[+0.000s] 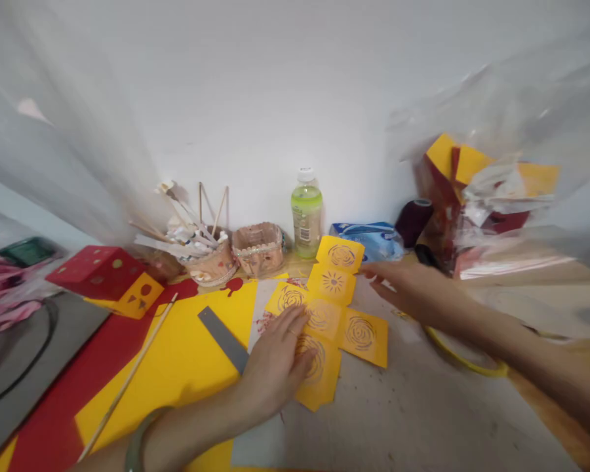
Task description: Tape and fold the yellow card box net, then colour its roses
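Observation:
A yellow paper cut-out (pixel 332 314), cross-shaped with several square panels that carry spiral and sun patterns, lies flat on the table. My left hand (pixel 280 360) presses flat on its lower panels, fingers spread. My right hand (pixel 413 292) reaches in from the right, its fingertips touching the edge of the upper panels. Neither hand grips anything. A grey metal ruler (pixel 223 337) lies just left of my left hand, on a large yellow sheet (pixel 177 367).
A green drink bottle (pixel 306 219), a small basket (pixel 258 248) and a pot of sticks (pixel 201 246) stand by the wall. A red and yellow box (pixel 103 275) sits at left, a long wooden stick (pixel 128 380) lies across the sheets. Plastic bags with paper (pixel 486 196) are at right.

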Available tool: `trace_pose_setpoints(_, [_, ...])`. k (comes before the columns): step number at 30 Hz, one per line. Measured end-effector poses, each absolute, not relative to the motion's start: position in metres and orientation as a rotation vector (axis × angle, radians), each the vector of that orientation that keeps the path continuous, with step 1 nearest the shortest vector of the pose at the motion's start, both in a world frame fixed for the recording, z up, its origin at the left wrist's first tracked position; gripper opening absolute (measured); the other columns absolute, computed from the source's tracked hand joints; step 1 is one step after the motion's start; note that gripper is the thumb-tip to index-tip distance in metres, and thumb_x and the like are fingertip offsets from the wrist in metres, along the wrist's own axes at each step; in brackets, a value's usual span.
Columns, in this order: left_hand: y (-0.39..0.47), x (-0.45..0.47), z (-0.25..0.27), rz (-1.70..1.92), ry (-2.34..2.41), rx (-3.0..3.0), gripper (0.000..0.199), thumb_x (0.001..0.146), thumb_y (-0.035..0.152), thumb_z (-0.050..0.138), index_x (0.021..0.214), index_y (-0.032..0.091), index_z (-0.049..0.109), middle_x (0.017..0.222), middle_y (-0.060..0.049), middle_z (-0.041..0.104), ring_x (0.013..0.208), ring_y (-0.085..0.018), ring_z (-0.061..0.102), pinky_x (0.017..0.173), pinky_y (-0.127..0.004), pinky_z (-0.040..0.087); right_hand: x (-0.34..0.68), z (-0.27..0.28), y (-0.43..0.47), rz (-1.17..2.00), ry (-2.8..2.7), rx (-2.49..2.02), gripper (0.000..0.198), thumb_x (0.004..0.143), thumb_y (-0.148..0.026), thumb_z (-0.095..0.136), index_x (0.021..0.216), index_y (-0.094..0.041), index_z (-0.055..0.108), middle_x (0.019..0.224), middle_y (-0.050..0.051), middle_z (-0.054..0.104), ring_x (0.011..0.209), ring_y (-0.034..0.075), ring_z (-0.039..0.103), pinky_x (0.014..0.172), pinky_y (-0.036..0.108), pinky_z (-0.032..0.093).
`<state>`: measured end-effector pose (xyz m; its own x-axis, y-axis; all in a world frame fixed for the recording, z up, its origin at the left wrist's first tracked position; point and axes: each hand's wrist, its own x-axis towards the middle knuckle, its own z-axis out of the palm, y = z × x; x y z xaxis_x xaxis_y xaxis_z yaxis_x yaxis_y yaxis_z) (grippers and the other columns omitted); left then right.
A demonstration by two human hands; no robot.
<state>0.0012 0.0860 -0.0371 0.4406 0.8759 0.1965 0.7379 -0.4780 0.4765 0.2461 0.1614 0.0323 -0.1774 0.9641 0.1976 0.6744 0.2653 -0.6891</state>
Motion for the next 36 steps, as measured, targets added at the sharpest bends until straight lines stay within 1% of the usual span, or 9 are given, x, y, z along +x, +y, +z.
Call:
trace_pose_setpoints(5, [0.088, 0.005, -0.032, 0.052, 1.366, 2.495, 0.066, 0.086, 0.044, 0.041, 0.137, 0.005, 0.024, 0.145, -0.02, 0.014, 0.135, -0.03, 0.009, 0.107, -0.049, 0.023, 0.228, -0.026, 0.173, 0.873, -1.811, -1.519, 0.032, 0.071, -0.023, 0.057, 0.102, -0.019, 0.062, 0.093, 0.007, 0.068, 0.072, 0.018, 0.062, 0.064, 0.03, 0.049])
trace_pose_setpoints(10, [0.087, 0.007, -0.028, -0.087, 1.362, 2.532, 0.07, 0.088, 0.048, 0.035, 0.139, 0.002, 0.017, 0.146, -0.02, 0.006, 0.135, -0.03, 0.003, 0.107, -0.05, 0.02, 0.228, -0.026, 0.175, 0.956, -1.502, -1.615, 0.043, 0.078, -0.037, 0.053, 0.115, -0.016, 0.046, 0.113, 0.014, 0.059, 0.081, 0.02, 0.065, 0.067, 0.033, 0.053])
trace_pose_setpoints(15, [0.089, 0.006, -0.028, -0.108, 1.302, 2.559, 0.071, 0.088, 0.051, 0.032, 0.14, 0.004, 0.015, 0.147, -0.018, 0.005, 0.135, -0.028, 0.0, 0.109, -0.048, 0.015, 0.23, -0.013, 0.166, 1.475, -1.136, -1.433, 0.048, 0.075, -0.033, 0.061, 0.118, -0.02, 0.044, 0.11, 0.01, 0.064, 0.085, 0.017, 0.066, 0.067, 0.025, 0.055])
trace_pose_setpoints(20, [0.09, 0.0, -0.033, 0.032, 1.244, 2.503, 0.071, 0.087, 0.05, 0.037, 0.14, 0.01, 0.014, 0.148, -0.016, 0.006, 0.136, -0.028, 0.0, 0.109, -0.05, 0.011, 0.228, -0.017, 0.165, 1.579, -1.406, -1.383, 0.025, 0.069, -0.027, 0.067, 0.092, -0.018, 0.064, 0.093, 0.005, 0.07, 0.079, 0.018, 0.066, 0.069, 0.028, 0.054])
trace_pose_setpoints(24, [0.094, -0.004, -0.035, 0.761, 1.358, 2.188, 0.072, 0.084, 0.043, 0.049, 0.141, 0.025, 0.008, 0.15, -0.009, -0.001, 0.136, -0.028, -0.003, 0.109, -0.051, 0.01, 0.236, -0.02, 0.166, 1.448, -1.407, -1.283, 0.022, 0.07, -0.032, 0.064, 0.089, -0.021, 0.067, 0.093, 0.002, 0.071, 0.077, 0.019, 0.066, 0.068, 0.03, 0.053])
trace_pose_setpoints(26, [0.099, -0.004, -0.034, 1.207, 1.34, 1.842, 0.073, 0.083, 0.038, 0.054, 0.14, 0.03, 0.01, 0.15, -0.007, 0.007, 0.137, -0.026, 0.006, 0.109, -0.048, 0.013, 0.241, -0.019, 0.165, 1.375, -1.341, -1.262, 0.024, 0.069, -0.035, 0.066, 0.09, -0.023, 0.067, 0.096, 0.002, 0.071, 0.08, 0.018, 0.065, 0.068, 0.029, 0.052])
trace_pose_setpoints(28, [0.105, -0.001, -0.031, 1.415, 1.155, 1.454, 0.075, 0.078, 0.036, 0.061, 0.138, 0.031, 0.016, 0.145, -0.008, 0.024, 0.133, -0.026, 0.024, 0.106, -0.045, 0.024, 0.244, -0.017, 0.164, 1.352, -1.282, -1.23, 0.025, 0.068, -0.036, 0.068, 0.09, -0.025, 0.067, 0.098, 0.001, 0.07, 0.082, 0.018, 0.065, 0.07, 0.029, 0.052])
trace_pose_setpoints(32, [0.111, 0.004, -0.025, 1.211, 0.851, 0.955, 0.062, 0.066, 0.037, 0.072, 0.12, 0.018, 0.049, 0.118, -0.013, 0.057, 0.11, -0.03, 0.053, 0.09, -0.041, 0.044, 0.242, -0.018, 0.159, 1.384, -1.229, -1.148, 0.025, 0.067, -0.035, 0.071, 0.09, -0.028, 0.068, 0.099, 0.001, 0.07, 0.088, 0.02, 0.064, 0.076, 0.033, 0.051])
trace_pose_setpoints(36, [0.107, 0.002, -0.022, 0.867, 0.919, 0.966, 0.038, 0.057, 0.034, 0.078, 0.087, 0.013, 0.067, 0.094, -0.012, 0.068, 0.095, -0.029, 0.061, 0.089, -0.041, 0.044, 0.237, -0.021, 0.153, 1.26, -1.366, -1.024, 0.024, 0.066, -0.041, 0.071, 0.084, -0.026, 0.071, 0.098, 0.004, 0.069, 0.096, 0.026, 0.061, 0.087, 0.042, 0.046])
